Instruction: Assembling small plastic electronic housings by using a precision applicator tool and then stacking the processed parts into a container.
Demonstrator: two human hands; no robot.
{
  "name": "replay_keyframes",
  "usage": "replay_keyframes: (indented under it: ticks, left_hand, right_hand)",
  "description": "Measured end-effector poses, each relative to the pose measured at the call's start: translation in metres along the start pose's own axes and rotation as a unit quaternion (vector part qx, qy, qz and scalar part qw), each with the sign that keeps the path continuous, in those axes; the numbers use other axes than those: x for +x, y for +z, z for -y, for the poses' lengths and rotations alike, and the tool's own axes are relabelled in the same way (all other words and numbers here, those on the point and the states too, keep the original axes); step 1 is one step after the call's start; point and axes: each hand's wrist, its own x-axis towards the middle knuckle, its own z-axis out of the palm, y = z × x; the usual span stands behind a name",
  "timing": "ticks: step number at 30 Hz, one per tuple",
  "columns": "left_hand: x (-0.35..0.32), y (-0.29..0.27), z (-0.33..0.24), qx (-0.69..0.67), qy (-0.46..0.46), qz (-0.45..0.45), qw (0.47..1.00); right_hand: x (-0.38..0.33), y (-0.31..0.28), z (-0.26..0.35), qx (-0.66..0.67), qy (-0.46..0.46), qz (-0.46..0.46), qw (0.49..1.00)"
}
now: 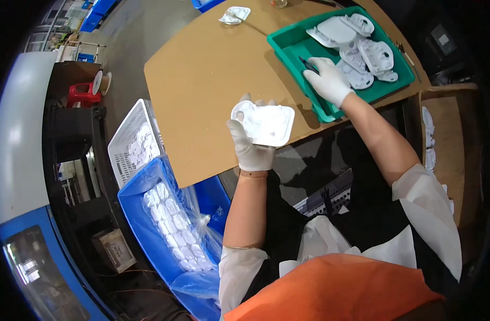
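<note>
At far left I see a white slatted basket [128,140] and, just beside it, a blue bin [148,235] lined with a clear bag, both loaded with white moulded parts and both below the bench [213,80] edge, within easy reach of the left arm. My left hand [252,150], gloved white, is raised over the near edge of the bench. Its grip is closed on a white plastic tray part [264,124], fingers behind and thumb at the left rim, which keeps the part's face turned up toward the camera. To the right, my right hand [328,80], also gloved, rests inside the green tray [293,40]. Its grip is curled around a small dark tool [309,65]. More white parts [357,51] lie heaped at the tray's far end, apart from that hand.
</note>
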Motion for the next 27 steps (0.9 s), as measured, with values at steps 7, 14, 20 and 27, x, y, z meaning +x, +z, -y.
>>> replay_keyframes:
  ticks: [7, 14, 20, 27]
  left_hand:
    - [0.000, -0.003, -0.009, -0.081, -0.052, 0.025, 0.995]
    - [0.006, -0.007, -0.017, -0.158, -0.055, 0.099, 0.981]
    - [0.011, 0.009, -0.013, -0.055, -0.047, 0.161, 0.984]
    - [0.004, -0.010, -0.031, -0.045, -0.046, 0.109, 0.992]
  right_hand:
    - [0.079, -0.006, 0.074, 0.095, -0.180, -0.010, 0.979]
    - [0.227, 0.042, 0.102, -0.201, -0.033, 0.097, 0.974]
    - [0.291, 0.041, 0.045, -0.270, 0.001, 0.035, 0.962]
    - [0.083, -0.015, 0.106, 0.086, -0.337, -0.158, 0.924]
